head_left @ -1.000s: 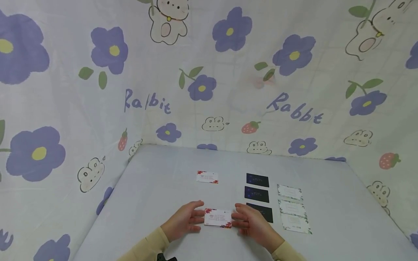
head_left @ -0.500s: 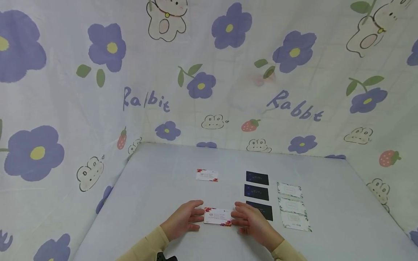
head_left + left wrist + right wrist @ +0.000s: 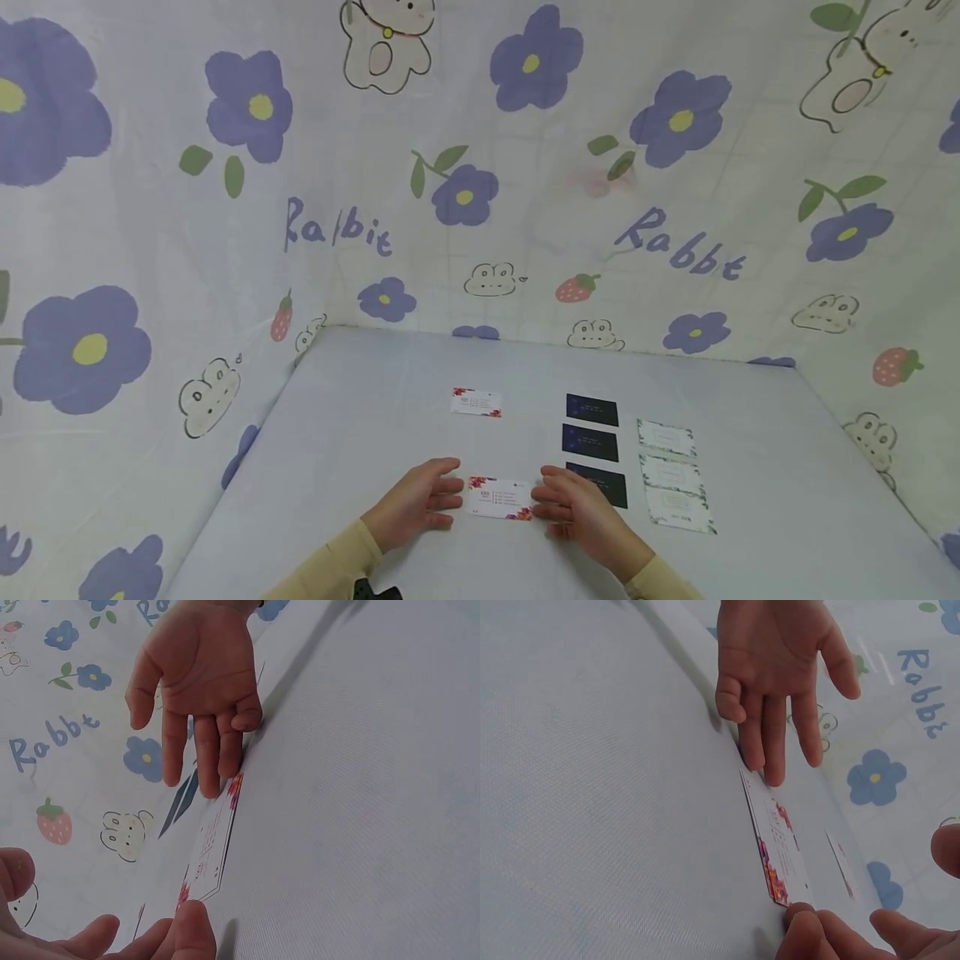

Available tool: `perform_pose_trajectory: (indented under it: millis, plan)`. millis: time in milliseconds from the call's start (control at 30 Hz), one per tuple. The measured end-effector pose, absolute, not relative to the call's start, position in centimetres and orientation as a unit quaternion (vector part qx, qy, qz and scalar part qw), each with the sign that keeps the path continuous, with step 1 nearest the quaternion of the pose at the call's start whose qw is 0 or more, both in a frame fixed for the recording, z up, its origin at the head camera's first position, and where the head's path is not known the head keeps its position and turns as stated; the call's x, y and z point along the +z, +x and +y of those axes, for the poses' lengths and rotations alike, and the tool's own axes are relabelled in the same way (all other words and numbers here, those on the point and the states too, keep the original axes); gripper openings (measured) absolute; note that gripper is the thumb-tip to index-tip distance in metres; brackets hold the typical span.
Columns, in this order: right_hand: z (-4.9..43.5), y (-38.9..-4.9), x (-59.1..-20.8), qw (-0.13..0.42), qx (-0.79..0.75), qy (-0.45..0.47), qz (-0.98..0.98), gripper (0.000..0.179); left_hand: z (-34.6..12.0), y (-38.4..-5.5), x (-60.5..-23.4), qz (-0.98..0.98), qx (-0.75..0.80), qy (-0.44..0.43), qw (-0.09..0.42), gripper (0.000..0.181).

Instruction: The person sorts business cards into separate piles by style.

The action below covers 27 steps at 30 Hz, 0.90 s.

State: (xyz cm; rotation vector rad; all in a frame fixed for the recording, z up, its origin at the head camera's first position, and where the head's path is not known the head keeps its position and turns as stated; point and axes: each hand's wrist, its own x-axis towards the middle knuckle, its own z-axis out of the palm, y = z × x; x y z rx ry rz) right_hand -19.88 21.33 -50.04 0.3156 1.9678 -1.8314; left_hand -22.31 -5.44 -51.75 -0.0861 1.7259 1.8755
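In the head view, I saw the left hand (image 3: 415,505) and right hand (image 3: 588,518), fingers loosely extended and gripping nothing, on either side of a red-flowered card (image 3: 500,498) on the near table (image 3: 337,433). Three black cards (image 3: 590,443) lay to the right, pale ones (image 3: 672,474) beyond.

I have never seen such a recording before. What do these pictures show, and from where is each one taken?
There is no machine here, only a person's left hand and right hand, both bare. The wide view comes from a camera worn on the head; the two close views come from cameras on the left and right wrists. On the pale table, between the hands, lies a red-flowered business card, possibly several stacked. Farther back lies another red-flowered card. To the right are three black cards and three leaf-bordered white cards. Neither hand grips anything.
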Motion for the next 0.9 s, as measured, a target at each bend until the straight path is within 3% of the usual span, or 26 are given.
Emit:
perform_pose_trajectory:
  millis: [600, 900]
  plan:
    - [27.9, -18.9, -48.7, 0.173, -0.698, 0.129, 0.683, 0.069, -10.2, -22.9, -51.3, 0.638, 0.725, -0.07, 0.249, 0.065]
    - [28.7, -19.3, -48.9, 0.153, -0.69, 0.166, 0.688, 0.069, -11.1, -23.4, -51.2, 0.641, 0.729, -0.065, 0.232, 0.064]
